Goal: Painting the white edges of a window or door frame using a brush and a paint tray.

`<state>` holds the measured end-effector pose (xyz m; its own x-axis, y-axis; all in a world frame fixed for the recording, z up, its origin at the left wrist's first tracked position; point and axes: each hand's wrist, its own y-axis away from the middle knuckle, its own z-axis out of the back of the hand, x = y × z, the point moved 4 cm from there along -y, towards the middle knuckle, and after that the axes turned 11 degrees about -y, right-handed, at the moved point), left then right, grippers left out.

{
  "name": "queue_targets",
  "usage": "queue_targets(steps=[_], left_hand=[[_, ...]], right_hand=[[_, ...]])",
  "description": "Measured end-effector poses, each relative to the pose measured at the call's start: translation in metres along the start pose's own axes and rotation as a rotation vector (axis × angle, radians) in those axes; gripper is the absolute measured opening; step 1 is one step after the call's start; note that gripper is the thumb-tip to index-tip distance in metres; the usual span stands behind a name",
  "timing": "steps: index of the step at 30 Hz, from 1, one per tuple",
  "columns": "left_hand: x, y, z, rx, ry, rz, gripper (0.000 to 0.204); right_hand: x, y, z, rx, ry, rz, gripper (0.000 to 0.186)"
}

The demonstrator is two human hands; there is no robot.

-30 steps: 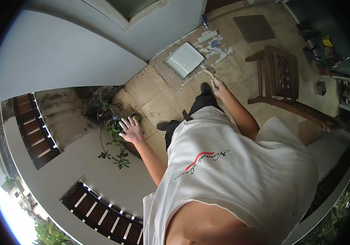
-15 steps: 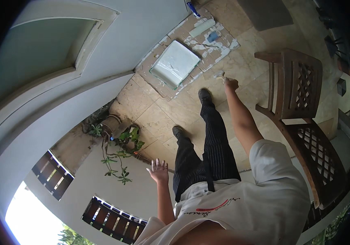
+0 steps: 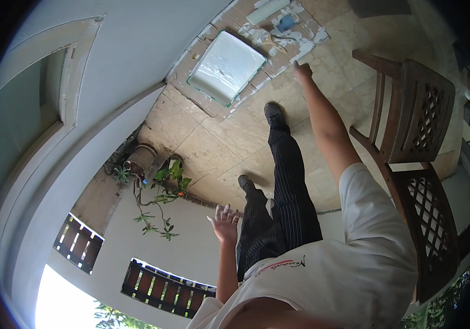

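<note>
Nearest, the left hand (image 3: 225, 223) is open with fingers spread beside the striped trousers (image 3: 295, 192), much as half a second ago. Farther out, the right hand (image 3: 302, 72) reaches toward the cardboard (image 3: 276, 62); I cannot tell how far its fingers are open. The brush (image 3: 273, 42), gripped in that hand earlier, now shows over the cardboard, apart from the fingers, between the white paint tray (image 3: 213, 88) and a blue thing (image 3: 286, 23), with a pale roller (image 3: 268, 11) beyond

Paintbrush (image 3: 273, 41) (pale handle) over paint-smeared cardboard (image 3: 234, 17), just beyond right hand (image 3: 303, 72).
</note>
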<state>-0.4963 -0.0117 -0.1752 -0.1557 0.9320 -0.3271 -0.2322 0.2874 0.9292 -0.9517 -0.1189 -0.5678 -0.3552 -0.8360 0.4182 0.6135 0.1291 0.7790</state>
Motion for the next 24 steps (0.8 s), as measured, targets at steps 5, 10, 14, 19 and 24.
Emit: queue_targets(steps=[5, 10, 14, 19, 24], left_hand=[[-0.009, 0.001, -0.008, 0.028, 0.007, -0.004, 0.065], [-0.044, -0.001, -0.064, 0.228, -0.261, -0.211, 0.067], [-0.076, 0.024, -0.148, 0.465, -0.495, -0.481, 0.068], [-0.133, 0.139, -0.189, 0.715, -0.465, -0.772, 0.065], [-0.217, 0.230, -0.142, 0.750, -0.409, -1.288, 0.060]], right_hand=[[-0.063, 0.046, 0.032, -0.043, 0.304, 0.357, 0.042], [-0.081, 0.180, 0.049, 0.231, -0.111, 0.064, 0.046], [-0.014, 0.305, 0.057, 0.446, -0.425, 0.146, 0.058], [0.126, 0.491, 0.077, 0.675, -0.509, 0.157, 0.067], [0.189, 0.666, 0.113, 0.882, -0.787, 0.959, 0.055]])
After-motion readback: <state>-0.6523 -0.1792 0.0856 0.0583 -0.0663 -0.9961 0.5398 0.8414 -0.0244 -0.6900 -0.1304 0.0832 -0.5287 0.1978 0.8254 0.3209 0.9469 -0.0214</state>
